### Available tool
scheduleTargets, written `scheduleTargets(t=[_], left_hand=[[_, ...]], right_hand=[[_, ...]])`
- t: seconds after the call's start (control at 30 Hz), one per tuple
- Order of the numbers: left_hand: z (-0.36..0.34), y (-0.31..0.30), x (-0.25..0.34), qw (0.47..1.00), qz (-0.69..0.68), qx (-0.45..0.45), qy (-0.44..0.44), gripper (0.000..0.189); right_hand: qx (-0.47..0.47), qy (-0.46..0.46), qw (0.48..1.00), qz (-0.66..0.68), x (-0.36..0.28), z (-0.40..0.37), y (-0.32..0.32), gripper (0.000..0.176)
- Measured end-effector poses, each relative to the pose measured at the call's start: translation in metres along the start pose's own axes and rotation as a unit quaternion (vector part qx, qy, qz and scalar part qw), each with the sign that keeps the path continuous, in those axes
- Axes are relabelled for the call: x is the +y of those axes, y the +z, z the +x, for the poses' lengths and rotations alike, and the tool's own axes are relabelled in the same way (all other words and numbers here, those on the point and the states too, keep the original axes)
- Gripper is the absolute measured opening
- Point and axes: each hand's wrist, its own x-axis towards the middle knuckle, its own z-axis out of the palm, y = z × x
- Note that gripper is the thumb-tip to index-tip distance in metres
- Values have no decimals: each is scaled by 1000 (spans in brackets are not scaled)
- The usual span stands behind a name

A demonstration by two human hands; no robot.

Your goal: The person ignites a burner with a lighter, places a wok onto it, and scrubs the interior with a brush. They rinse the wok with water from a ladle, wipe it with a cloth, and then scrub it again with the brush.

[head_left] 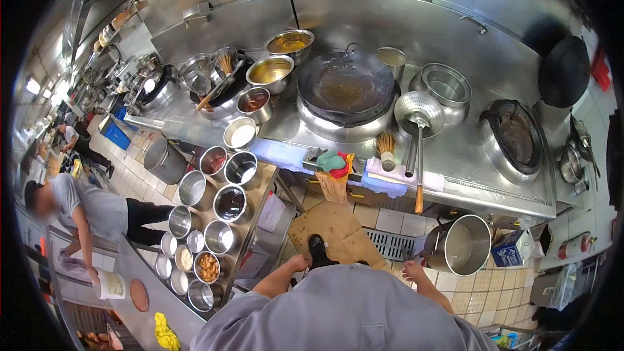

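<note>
My left hand [299, 262] hangs low beside my dark shoe [318, 250], fingers curled closed, nothing visible in it. On the other side, my right hand [413, 271] is also loosely closed, just left of a large stockpot [467, 245] of cloudy liquid; I see nothing held. Ahead, a big black wok [344, 84] with a little brownish liquid sits on the range. A perforated strainer [419, 112] with a wooden-ended handle lies to its right, beside a bamboo wok brush [385, 148]. Red, green and yellow cloths [335, 164] bunch at the range's front edge.
Left stands a cart of metal containers [221, 237] with sauces and other ingredients. Yellow-liquid bowls [270, 71] stand beside the wok. A co-worker [94, 211] leans over a counter at far left. Flattened cardboard [338, 231] and a drain grate [390, 244] are on the floor.
</note>
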Motion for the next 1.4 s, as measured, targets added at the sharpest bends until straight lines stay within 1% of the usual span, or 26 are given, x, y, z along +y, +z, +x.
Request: scheduleTargets(t=[0.03,0.1,0.17,0.2,0.27,0.3,0.37,0.4,0.47,0.53,0.6,0.67,0.7,0.8,0.87,0.9,0.97,1.0,1.07,1.1,1.17,1.2,1.27,1.33,1.4], left_hand=[[4,10,-20,1000,23,-2,8,39],[3,9,-32,999,50,-7,17,43],[1,0,-35,992,-20,-72,-105,45],[1,-3,-34,992,-17,-74,-104,45],[8,-2,-39,997,43,-45,-41,42],[13,-1,-40,997,45,-46,-41,42],[20,-11,-25,990,127,-33,58,41],[19,-22,-12,989,129,-35,58,41],[10,-45,20,998,9,-44,37,36],[19,-41,27,998,-9,-41,37,33],[27,-35,27,998,-29,-38,38,30],[29,-32,27,990,-129,16,45,27],[29,-32,25,991,-128,14,46,27],[25,-34,20,994,-98,7,51,28],[18,-37,16,999,-32,-4,32,31],[14,-37,14,999,-31,-5,33,31],[1,-40,14,999,-7,-43,-18,35],[0,-40,11,999,-7,-43,-17,35],[1,-29,-2,995,68,-48,47,38],[3,-22,-8,996,67,-47,47,38],[6,-10,-15,999,21,-28,4,38],[10,-5,-17,999,19,-27,4,38],[10,-5,-10,997,-34,-29,-64,37],[5,-16,3,997,-39,-40,-53,36],[2,-21,13,997,-41,-52,-41,35]], right_hand=[[4,0,1000,3,-1,-3,0,22],[8,3,1000,11,2,-4,1,23],[20,1,999,27,9,4,-1,26],[25,6,999,29,11,8,-1,27],[28,7,999,30,10,6,0,28],[29,6,999,28,9,7,2,28],[34,4,999,42,6,2,6,25],[39,1,998,53,4,-1,8,22],[37,8,998,59,2,-4,14,22],[35,16,997,64,2,-6,19,22],[35,5,998,57,5,-3,24,22],[23,10,998,49,7,-1,25,25],[11,14,999,40,9,0,25,28],[16,-3,999,36,16,4,23,28],[23,2,999,39,13,0,20,27],[28,6,999,39,11,-2,19,27],[27,8,999,37,15,5,16,27],[26,11,999,33,16,8,14,27],[25,16,999,34,14,7,12,27],[23,22,999,35,13,6,12,27],[28,15,999,31,14,6,12,26],[33,8,999,28,14,6,11,25],[26,8,999,21,12,5,10,27],[20,8,1000,15,8,3,9,28],[28,5,1000,6,4,-1,8,25]])
